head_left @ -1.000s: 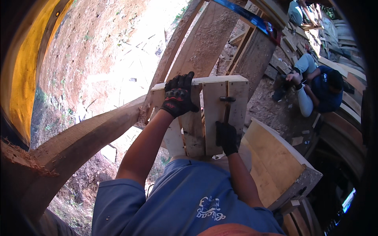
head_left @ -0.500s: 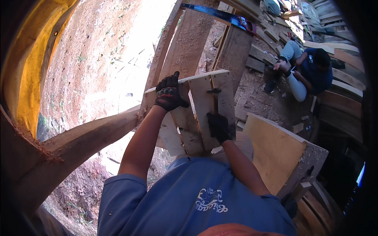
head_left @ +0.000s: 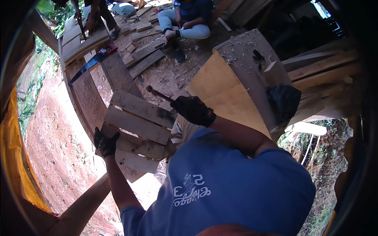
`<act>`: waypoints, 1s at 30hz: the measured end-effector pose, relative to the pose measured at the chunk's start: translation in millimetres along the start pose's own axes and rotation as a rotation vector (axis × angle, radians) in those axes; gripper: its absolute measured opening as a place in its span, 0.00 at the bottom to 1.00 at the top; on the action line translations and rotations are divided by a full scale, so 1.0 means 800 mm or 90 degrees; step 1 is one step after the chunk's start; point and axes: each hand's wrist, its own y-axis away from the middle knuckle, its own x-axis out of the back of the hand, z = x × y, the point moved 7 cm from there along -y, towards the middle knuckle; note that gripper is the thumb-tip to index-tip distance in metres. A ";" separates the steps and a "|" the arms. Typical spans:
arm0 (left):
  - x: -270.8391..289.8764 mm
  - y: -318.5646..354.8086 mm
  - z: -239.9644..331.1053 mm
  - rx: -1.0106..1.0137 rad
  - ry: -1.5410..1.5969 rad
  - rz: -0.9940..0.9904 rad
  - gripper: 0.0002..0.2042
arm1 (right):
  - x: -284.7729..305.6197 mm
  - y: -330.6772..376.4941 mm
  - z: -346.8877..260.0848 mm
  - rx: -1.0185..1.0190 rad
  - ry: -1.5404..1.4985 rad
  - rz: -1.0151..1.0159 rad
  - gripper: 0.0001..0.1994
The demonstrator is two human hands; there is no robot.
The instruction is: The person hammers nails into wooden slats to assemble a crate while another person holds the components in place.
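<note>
A panel of several wooden slats (head_left: 136, 125) leans in front of my lap, with narrow gaps between its boards. My left hand (head_left: 105, 143), in a black glove, grips the panel's far left edge. In my right hand (head_left: 193, 110), also gloved in black, the fingers wrap round the handle of a hammer (head_left: 160, 94). The hammer is raised beside the panel's upper right slats, apart from the wood, with its head toward the upper left.
A blue-bladed handsaw (head_left: 93, 65) lies on long planks at upper left. One person (head_left: 193, 17) sits among wood scraps; another stands farther left. At right are a large wooden box-like piece (head_left: 222, 84), a black bag-like thing (head_left: 283, 103) and stacked boards (head_left: 327, 72).
My view has swung toward the right. The hammer, earlier lying over the slats, is now lifted off to the right of the panel. My left hand remains at the panel's edge.
</note>
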 end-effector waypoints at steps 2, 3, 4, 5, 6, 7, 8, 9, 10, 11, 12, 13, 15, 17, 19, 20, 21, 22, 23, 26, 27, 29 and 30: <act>-0.008 0.052 -0.003 -0.036 -0.012 0.124 0.58 | 0.103 0.036 0.019 0.051 0.241 0.135 0.13; -0.014 0.080 -0.005 -0.036 0.005 0.178 0.56 | 0.149 0.056 0.027 0.061 0.361 0.181 0.10; -0.004 0.114 0.008 0.039 0.052 0.186 0.54 | 0.190 0.087 0.043 0.043 0.462 0.208 0.06; -0.016 0.144 -0.004 0.067 0.103 0.241 0.53 | 0.232 0.109 0.079 -0.004 0.500 0.236 0.06; -0.029 0.171 -0.009 0.140 0.121 0.256 0.53 | 0.249 0.136 0.115 -0.068 0.502 0.226 0.07; -0.043 0.197 -0.016 0.206 0.131 0.248 0.53 | 0.260 0.163 0.157 -0.149 0.503 0.210 0.07; -0.067 0.225 -0.037 0.249 0.143 0.266 0.53 | 0.261 0.168 0.195 -0.208 0.499 0.181 0.07; -0.074 0.252 -0.049 0.299 0.182 0.261 0.53 | 0.263 0.176 0.219 -0.248 0.495 0.167 0.07; -0.090 0.280 -0.066 0.358 0.226 0.252 0.54 | 0.263 0.181 0.234 -0.267 0.490 0.165 0.07; -0.111 0.303 -0.077 0.412 0.276 0.245 0.54 | 0.266 0.180 0.242 -0.269 0.490 0.171 0.07; -0.129 0.320 -0.082 0.454 0.302 0.208 0.53 | 0.271 0.180 0.248 -0.266 0.490 0.180 0.08; -0.142 0.338 -0.086 0.489 0.323 0.163 0.53 | 0.274 0.181 0.251 -0.264 0.492 0.188 0.08; -0.155 0.363 -0.085 0.523 0.346 0.086 0.50 | 0.282 0.173 0.257 -0.254 0.485 0.199 0.08; -0.155 0.375 -0.074 0.522 0.348 0.023 0.45 | 0.289 0.164 0.264 -0.250 0.478 0.206 0.09; -0.154 0.370 -0.067 0.502 0.304 -0.030 0.41 | 0.298 0.152 0.269 -0.244 0.469 0.207 0.09; -0.157 0.364 -0.068 0.495 0.276 -0.114 0.39 | 0.301 0.151 0.275 -0.247 0.463 0.205 0.10; -0.157 0.361 -0.061 0.489 0.250 -0.196 0.38 | 0.304 0.149 0.278 -0.247 0.458 0.198 0.10; -0.160 0.365 -0.060 0.519 0.283 -0.109 0.36 | 0.308 0.146 0.281 -0.245 0.448 0.195 0.10; -0.172 0.375 -0.057 0.548 0.316 -0.022 0.33 | 0.314 0.147 0.284 -0.246 0.434 0.193 0.11; -0.170 0.370 -0.046 0.533 0.359 0.025 0.30 | 0.328 0.151 0.280 -0.233 0.372 0.208 0.11; -0.166 0.371 -0.043 0.514 0.361 0.005 0.30 | 0.334 0.148 0.274 -0.214 0.333 0.221 0.12; -0.206 0.374 -0.072 0.426 0.323 0.008 0.30 | 0.345 0.121 0.256 -0.162 0.227 0.243 0.12; -0.214 0.378 -0.079 0.416 0.329 0.001 0.31 | 0.340 0.105 0.245 -0.133 0.148 0.245 0.13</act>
